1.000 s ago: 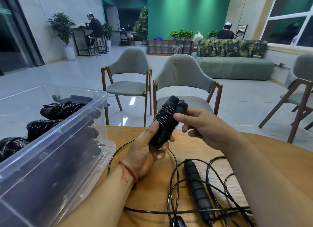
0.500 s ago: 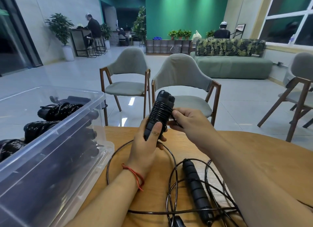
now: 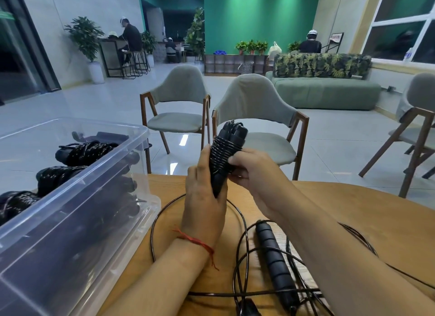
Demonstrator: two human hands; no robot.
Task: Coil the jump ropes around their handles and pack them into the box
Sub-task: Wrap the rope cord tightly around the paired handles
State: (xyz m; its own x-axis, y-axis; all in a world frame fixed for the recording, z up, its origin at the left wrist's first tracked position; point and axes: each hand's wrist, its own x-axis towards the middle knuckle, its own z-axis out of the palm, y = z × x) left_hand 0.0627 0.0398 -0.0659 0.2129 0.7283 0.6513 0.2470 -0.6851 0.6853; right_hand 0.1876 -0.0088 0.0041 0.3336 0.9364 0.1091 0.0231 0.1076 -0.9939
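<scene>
We've got the coiled jump rope (image 3: 225, 153) gripped in our left hand (image 3: 205, 199), right hand (image 3: 255, 175) pinching its wraps. Another loose rope (image 3: 274, 254) lies on the worktop (image 3: 357, 212).

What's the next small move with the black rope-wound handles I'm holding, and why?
Probably one more wrap: the left hand grips the black handle pair low, the right hand holds its coiled middle, and thin black cord trails loose on the wooden table. The clear plastic box can wait.
</scene>
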